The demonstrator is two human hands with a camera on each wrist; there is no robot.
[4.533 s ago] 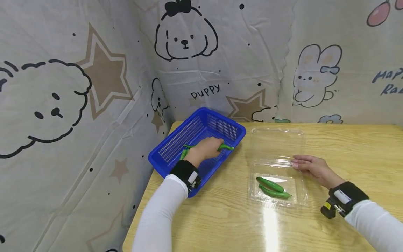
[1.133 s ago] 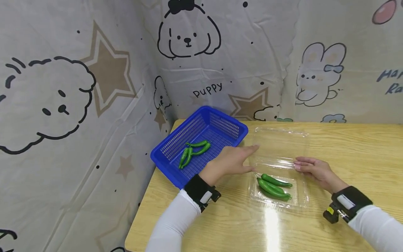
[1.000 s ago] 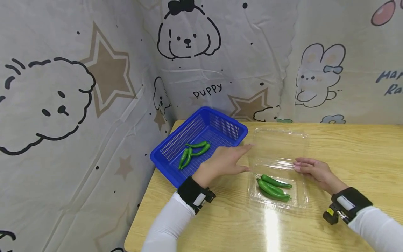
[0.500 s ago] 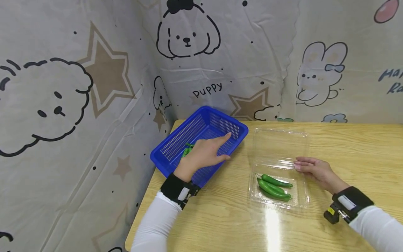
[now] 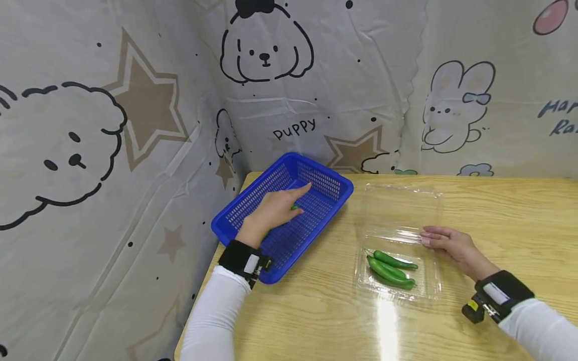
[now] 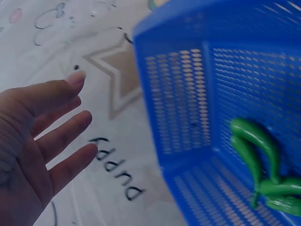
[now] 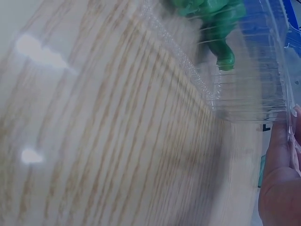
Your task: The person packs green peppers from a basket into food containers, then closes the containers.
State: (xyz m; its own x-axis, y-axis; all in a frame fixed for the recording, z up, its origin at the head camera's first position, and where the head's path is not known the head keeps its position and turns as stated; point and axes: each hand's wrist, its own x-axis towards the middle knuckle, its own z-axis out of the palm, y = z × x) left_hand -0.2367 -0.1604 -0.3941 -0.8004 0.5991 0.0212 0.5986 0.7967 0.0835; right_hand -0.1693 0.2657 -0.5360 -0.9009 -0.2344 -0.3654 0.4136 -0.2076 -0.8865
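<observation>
While our left hand reaches into the blue basket, its fingers lie straight and spread, gripping nothing. They hover just above the green peppers on the basket floor; the left wrist view shows these as smooth, glossy, curved pods lying close together, with the hand apart from them. From the head view our hand hides most of them. That basket is a rectangular tray of hard plastic, its walls and floor pierced with rows of small slots, and it sits askew at the far left corner of the tabletop, against the wrinkled, cartoon-printed cloth backdrop.

Our right hand rests flat, fingers relaxed, with its fingertips touching the right edge of the clear clamshell box near the hinge. This box is thin, shiny, see-through plastic with ribbed sides, its lid folded open away from us. Three more slender green peppers lie side by side in its near half. Pale wood grain runs across the tabletop, with glare near the box.
</observation>
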